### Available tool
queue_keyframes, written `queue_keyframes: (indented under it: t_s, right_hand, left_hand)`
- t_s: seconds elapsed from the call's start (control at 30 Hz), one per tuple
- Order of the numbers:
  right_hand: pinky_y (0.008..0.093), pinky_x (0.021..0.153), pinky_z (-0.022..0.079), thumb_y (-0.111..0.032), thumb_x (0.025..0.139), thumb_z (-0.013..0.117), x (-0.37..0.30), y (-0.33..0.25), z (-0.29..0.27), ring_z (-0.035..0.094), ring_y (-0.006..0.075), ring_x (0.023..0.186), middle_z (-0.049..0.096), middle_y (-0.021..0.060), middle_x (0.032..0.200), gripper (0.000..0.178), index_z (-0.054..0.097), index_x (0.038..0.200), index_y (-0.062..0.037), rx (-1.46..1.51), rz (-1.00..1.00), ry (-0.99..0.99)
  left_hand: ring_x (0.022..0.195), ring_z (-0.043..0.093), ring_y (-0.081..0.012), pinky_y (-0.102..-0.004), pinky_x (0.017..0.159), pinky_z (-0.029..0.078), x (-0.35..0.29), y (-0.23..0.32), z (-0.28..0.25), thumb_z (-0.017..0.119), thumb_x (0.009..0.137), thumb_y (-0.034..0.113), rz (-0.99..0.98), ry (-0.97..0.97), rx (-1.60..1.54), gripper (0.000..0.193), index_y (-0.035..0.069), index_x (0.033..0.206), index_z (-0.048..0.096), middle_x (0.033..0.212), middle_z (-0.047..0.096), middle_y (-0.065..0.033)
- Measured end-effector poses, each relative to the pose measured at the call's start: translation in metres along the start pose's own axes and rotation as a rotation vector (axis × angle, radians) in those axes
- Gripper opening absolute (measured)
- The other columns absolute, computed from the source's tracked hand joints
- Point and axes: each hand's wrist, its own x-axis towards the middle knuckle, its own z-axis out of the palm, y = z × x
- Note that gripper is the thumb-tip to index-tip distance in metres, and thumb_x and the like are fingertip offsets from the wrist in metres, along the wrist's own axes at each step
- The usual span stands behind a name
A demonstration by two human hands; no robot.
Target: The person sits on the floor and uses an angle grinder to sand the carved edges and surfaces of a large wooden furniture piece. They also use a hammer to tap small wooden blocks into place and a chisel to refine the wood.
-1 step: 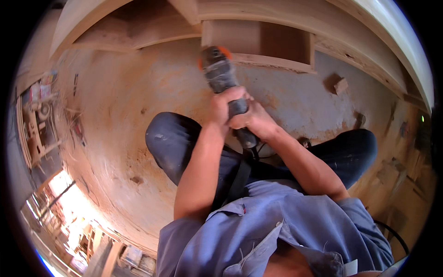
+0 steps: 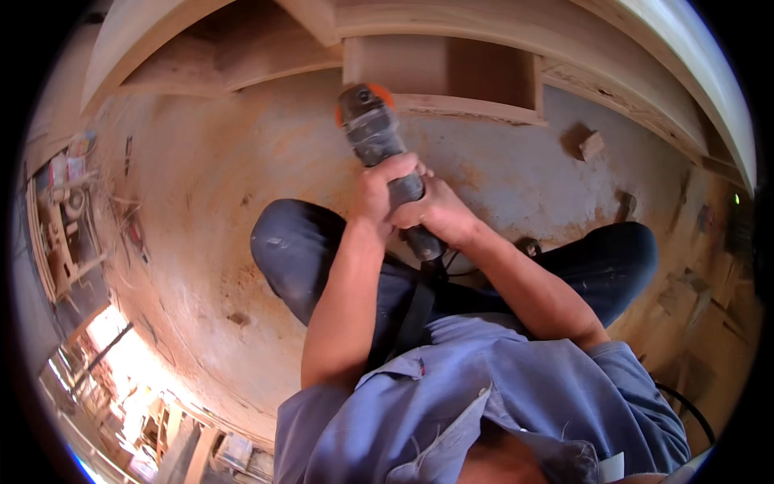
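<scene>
An angle grinder (image 2: 376,133) with a dark, dusty body and an orange disc at its head is held out in front of me. My left hand (image 2: 377,189) wraps round the body just behind the head. Close behind it, my right hand (image 2: 439,211) grips the rear of the body, and the two hands nearly touch. The disc end is near the left front corner of an open wooden box-like compartment (image 2: 468,106) under the pale wooden frame; whether it touches the wood I cannot tell. A dark cord runs from the grinder's tail toward my lap.
Curved wooden rails (image 2: 516,24) arch across the far side. A small wood block (image 2: 592,146) lies on the dusty floor (image 2: 201,242) at the right. Wooden parts and tools (image 2: 68,226) stand along the left edge, with more scraps (image 2: 205,452) at lower left. My bent knees flank the grinder.
The grinder's head has shifted slightly left, with both hands still gripping it. The whole view has also slid a little left.
</scene>
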Motion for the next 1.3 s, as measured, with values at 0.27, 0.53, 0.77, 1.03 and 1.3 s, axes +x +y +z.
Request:
queue_keyframes:
  t_s: [0.27, 0.53, 0.77, 1.03, 1.3]
  right_hand:
    - [0.0312, 0.075, 0.053, -0.014, 0.064, 0.075, -0.035, 0.013, -0.030, 0.061, 0.0175, 0.080, 0.061, 0.0069, 0.090, 0.053, 0.055, 0.110, 0.0030, -0.043, 0.054, 0.157]
    - [0.0304, 0.070, 0.055, -0.009, 0.062, 0.075, -0.063, 0.020, -0.056, 0.064, 0.0168, 0.074, 0.063, 0.0070, 0.089, 0.051, 0.056, 0.109, 0.0012, 0.145, 0.016, 0.223]
    - [0.0294, 0.074, 0.052, -0.013, 0.063, 0.074, -0.091, 0.029, -0.083, 0.061, 0.0151, 0.077, 0.061, 0.0056, 0.087, 0.047, 0.057, 0.104, 0.0033, 0.285, 0.012, 0.313]
    - [0.0295, 0.068, 0.054, -0.012, 0.063, 0.073, -0.122, 0.035, -0.110, 0.064, 0.0156, 0.074, 0.063, 0.0076, 0.084, 0.037, 0.060, 0.094, 0.0039, 0.402, -0.015, 0.474]
    - [0.0299, 0.071, 0.053, -0.014, 0.062, 0.075, -0.107, 0.042, -0.097, 0.063, 0.0149, 0.076, 0.063, 0.0053, 0.084, 0.039, 0.063, 0.096, 0.0010, 0.245, -0.055, 0.426]
  left_hand:
    - [0.080, 0.067, -0.0283, -0.0418, 0.082, 0.055, 0.006, -0.034, 0.026, 0.072, 0.076, 0.015, -0.017, 0.013, 0.198, 0.018, 0.001, 0.085, 0.066, 0.079, 0.067, -0.0130]
    - [0.070, 0.067, -0.0238, -0.0376, 0.072, 0.056, 0.005, -0.055, 0.065, 0.075, 0.074, 0.015, -0.041, -0.033, 0.273, 0.022, -0.001, 0.086, 0.066, 0.076, 0.068, -0.0125]
    - [0.074, 0.068, -0.0265, -0.0384, 0.075, 0.056, 0.016, -0.084, 0.096, 0.073, 0.074, 0.014, -0.129, -0.119, 0.336, 0.019, -0.003, 0.083, 0.066, 0.076, 0.069, -0.0144]
    - [0.068, 0.067, -0.0227, -0.0352, 0.070, 0.057, 0.036, -0.123, 0.137, 0.075, 0.074, 0.016, -0.252, -0.234, 0.536, 0.022, -0.002, 0.085, 0.068, 0.078, 0.069, -0.0135]
    - [0.073, 0.069, -0.0265, -0.0386, 0.076, 0.058, 0.024, -0.108, 0.102, 0.073, 0.074, 0.016, -0.160, -0.176, 0.441, 0.029, -0.002, 0.095, 0.065, 0.080, 0.070, -0.0151]
